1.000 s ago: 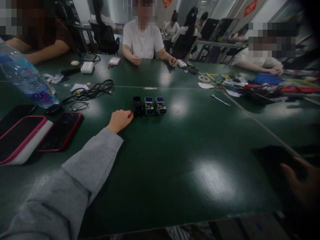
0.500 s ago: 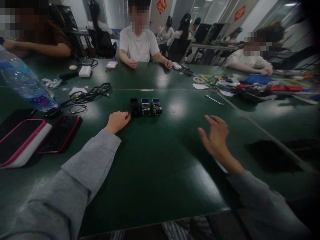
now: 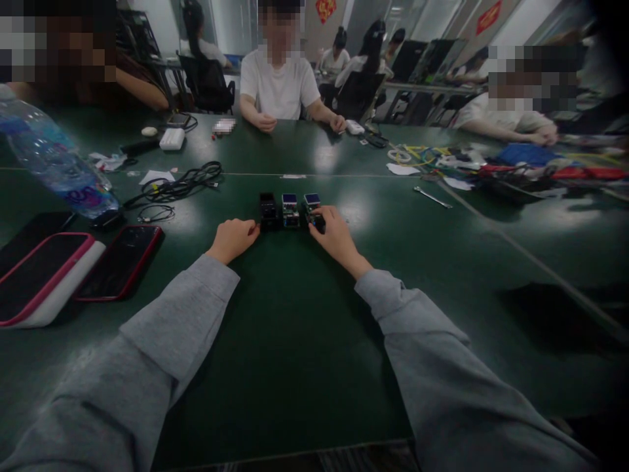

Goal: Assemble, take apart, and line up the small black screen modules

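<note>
Three small modules sit side by side in a row near the middle of the dark green table (image 3: 304, 341), just short of the seam that runs across it: a black module (image 3: 268, 211) at the left end, a middle module (image 3: 290, 210) with a blue top, and a right module (image 3: 311, 207) also topped in blue. The left hand (image 3: 232, 240) rests on the table in a loose fist, its fingertips touching the near left side of the black module without closing around it. The right hand (image 3: 337, 237) lies at the other end of the row, thumb and fingers curled onto the right module; it touches the part, but whether it truly pinches it cannot be told. Both arms wear grey sleeves. Toward the left edge lie a red-cased phone (image 3: 119, 261), a pink-edged tablet (image 3: 39, 275) and a tilted water bottle (image 3: 54, 164), with a black cable bundle (image 3: 181, 182) behind them. A wrench (image 3: 432, 196) lies well right of the row. At the far edge a person in a white shirt (image 3: 280, 85) rests both hands on the table.
</note>
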Demonstrator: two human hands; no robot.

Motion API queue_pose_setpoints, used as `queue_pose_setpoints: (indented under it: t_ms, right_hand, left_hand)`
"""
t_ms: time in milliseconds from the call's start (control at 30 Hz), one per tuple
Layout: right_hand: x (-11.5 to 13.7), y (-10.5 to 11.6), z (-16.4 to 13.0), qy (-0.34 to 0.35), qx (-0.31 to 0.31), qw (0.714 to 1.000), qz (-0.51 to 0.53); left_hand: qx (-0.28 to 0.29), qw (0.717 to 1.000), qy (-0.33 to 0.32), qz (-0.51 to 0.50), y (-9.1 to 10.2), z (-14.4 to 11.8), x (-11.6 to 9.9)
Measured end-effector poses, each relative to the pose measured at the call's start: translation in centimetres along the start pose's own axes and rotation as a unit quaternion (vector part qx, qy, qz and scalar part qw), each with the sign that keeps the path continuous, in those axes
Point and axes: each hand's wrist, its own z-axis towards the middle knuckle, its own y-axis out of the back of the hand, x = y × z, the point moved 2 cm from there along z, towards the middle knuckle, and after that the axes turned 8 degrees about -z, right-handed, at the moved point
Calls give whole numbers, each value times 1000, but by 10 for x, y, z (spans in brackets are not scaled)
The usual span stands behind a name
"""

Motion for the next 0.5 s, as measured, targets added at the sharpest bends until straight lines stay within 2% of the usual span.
queue_pose_setpoints:
  t_ms: [133, 367, 500]
  right_hand:
    - [-1, -1, -1, -35, -23, 999, 31]
    - [-19, -8, 5, -151, -33, 979, 131]
    - [-26, -12, 8, -171, -30, 974, 145]
  left_hand:
    - [-2, 1000, -4, 5, -1, 0, 1]
    - [-1, 1000, -5, -4, -2, 1, 2]
    - [1, 1000, -7, -5, -2, 1, 1]
